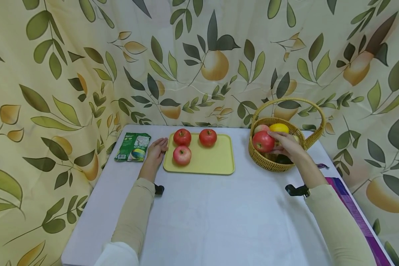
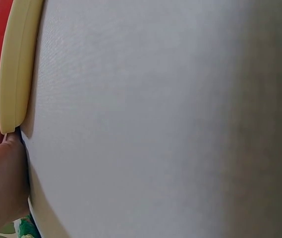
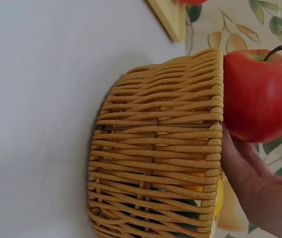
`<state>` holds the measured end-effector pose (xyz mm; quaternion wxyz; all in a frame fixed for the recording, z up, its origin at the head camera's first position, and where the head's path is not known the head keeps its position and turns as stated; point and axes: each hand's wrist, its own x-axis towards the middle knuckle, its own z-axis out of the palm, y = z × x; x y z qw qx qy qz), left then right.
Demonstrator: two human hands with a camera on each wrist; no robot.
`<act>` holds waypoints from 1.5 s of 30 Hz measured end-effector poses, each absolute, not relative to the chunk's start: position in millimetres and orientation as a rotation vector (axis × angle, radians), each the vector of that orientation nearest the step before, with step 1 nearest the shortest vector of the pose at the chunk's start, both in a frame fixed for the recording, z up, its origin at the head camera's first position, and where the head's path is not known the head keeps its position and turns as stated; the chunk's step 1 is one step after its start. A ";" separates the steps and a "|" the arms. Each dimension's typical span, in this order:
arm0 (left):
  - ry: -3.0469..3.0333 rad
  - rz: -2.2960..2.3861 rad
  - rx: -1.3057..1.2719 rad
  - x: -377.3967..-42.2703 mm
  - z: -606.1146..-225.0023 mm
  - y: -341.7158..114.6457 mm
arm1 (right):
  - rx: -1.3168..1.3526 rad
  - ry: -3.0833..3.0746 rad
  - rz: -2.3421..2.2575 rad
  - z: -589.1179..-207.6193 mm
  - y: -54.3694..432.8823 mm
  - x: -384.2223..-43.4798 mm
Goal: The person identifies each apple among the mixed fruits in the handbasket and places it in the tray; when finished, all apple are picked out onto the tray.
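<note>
In the head view my right hand (image 1: pixel 286 144) holds a red apple (image 1: pixel 263 141) at the near-left rim of the wicker basket (image 1: pixel 273 165). The right wrist view shows this apple (image 3: pixel 260 94), stem up, just above the basket's rim, with the fingers against its underside. My left hand (image 1: pixel 156 149) rests at the left edge of the yellow tray (image 1: pixel 212 162), its fingertips touching the edge. On the tray sit three red apples: one apple (image 1: pixel 182 137) at the back left, one apple (image 1: pixel 207 137) at the back middle, one apple (image 1: pixel 182 155) in front.
A yellow lemon-like fruit (image 1: pixel 279 128), another reddish fruit (image 1: pixel 261 128) and a dark item (image 1: pixel 283 159) lie in the basket, under its tall handle (image 1: pixel 287 99). A green packet (image 1: pixel 133 147) lies left of the tray. Purple fabric (image 1: pixel 355 214) runs along the table's right edge.
</note>
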<state>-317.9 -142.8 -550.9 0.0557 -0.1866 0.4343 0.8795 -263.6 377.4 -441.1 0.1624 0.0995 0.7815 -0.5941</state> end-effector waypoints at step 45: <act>1.280 2.673 -0.556 -316.8 -551.2 -145.6 | 0.336 2.219 -1.907 -415.1 353.8 -252.5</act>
